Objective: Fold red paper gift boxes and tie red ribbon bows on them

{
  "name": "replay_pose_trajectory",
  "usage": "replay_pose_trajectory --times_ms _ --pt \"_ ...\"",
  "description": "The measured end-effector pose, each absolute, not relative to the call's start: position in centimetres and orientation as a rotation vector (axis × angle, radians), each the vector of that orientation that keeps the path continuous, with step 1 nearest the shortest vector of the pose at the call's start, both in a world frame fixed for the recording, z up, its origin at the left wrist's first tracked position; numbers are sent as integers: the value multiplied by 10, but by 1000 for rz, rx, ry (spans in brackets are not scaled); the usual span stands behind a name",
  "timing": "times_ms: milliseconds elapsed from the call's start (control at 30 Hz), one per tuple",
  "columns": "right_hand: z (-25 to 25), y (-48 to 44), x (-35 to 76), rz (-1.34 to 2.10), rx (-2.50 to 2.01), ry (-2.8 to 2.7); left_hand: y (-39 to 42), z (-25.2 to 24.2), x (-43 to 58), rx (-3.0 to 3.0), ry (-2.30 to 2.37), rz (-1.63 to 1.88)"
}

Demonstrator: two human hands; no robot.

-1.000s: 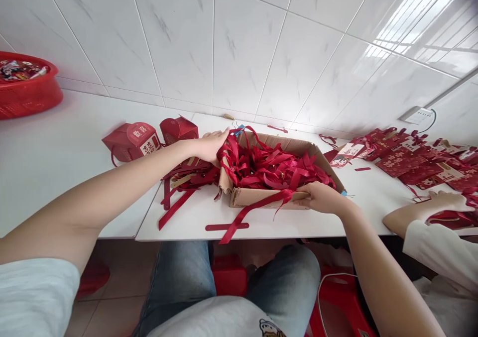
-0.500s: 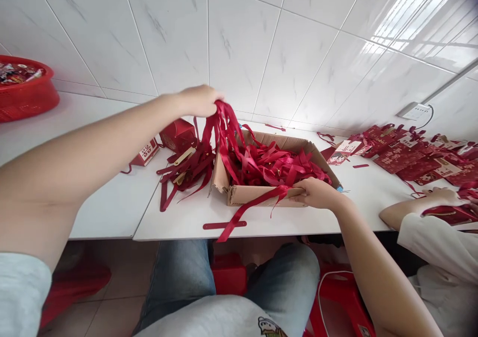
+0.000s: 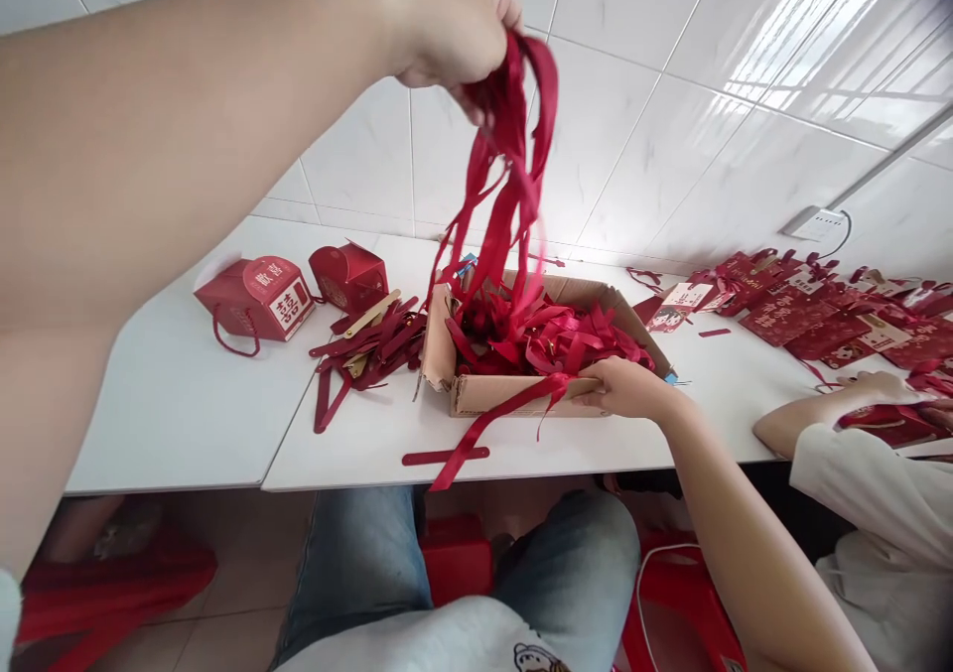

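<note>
High over the box, my left hand (image 3: 454, 32) is closed around a bunch of dark red ribbons (image 3: 506, 186) that dangle toward the pile below. The cardboard box (image 3: 513, 394) is filled with more red ribbons (image 3: 573, 335). My right hand (image 3: 625, 386) grips the box's front edge, its thumb on top. One loose ribbon (image 3: 483, 434) hangs over that edge down to the table's front. Left of the box lies a heap of dark red and gold strips (image 3: 379, 339). A single red strip (image 3: 445, 456) rests in front.
Two red gift boxes, one with a cord handle (image 3: 257, 300) and one smaller (image 3: 348, 277), stand at the left. Many red bags (image 3: 804, 315) line the right side by a power strip (image 3: 815, 223). A co-worker's arm (image 3: 826, 409) rests there. Tiled wall behind.
My left hand has risen and moved right, lifting the ribbons up out of the pile. The gift boxes at the left have come into view. My right hand stays on the box edge.
</note>
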State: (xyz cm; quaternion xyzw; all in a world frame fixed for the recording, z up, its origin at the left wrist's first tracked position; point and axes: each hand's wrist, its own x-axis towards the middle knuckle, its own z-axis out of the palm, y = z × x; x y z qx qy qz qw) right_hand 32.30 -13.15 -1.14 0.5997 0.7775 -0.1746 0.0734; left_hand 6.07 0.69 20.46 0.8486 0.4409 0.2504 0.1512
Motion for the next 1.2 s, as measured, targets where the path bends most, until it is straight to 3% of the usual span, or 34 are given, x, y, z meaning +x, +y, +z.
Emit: replay_pose_trajectory --times_ms 167,267,400,567,733,900,1033,1200 --pt "-11 -131 322 -508 1814 2313 -9 197 98 2004 713 997" --pt "-11 -131 323 -490 1818 2298 -16 169 110 2076 636 828" --pt "-13 -131 324 -462 1831 2294 -14 123 99 2460 1069 68" --pt "-14 -130 324 -465 1820 2308 10 96 58 2479 1310 153" --pt "-15 -130 326 -475 1810 2341 6 86 13 2405 1464 3" --pt "-14 -126 324 -391 1822 2391 -59 49 -29 2365 1531 472" --pt "-13 -116 316 -373 1833 2357 -123 -10 -27 2262 1378 38" --pt "-12 -100 304 -285 1867 2375 -149 -79 12 2292 1387 -69"
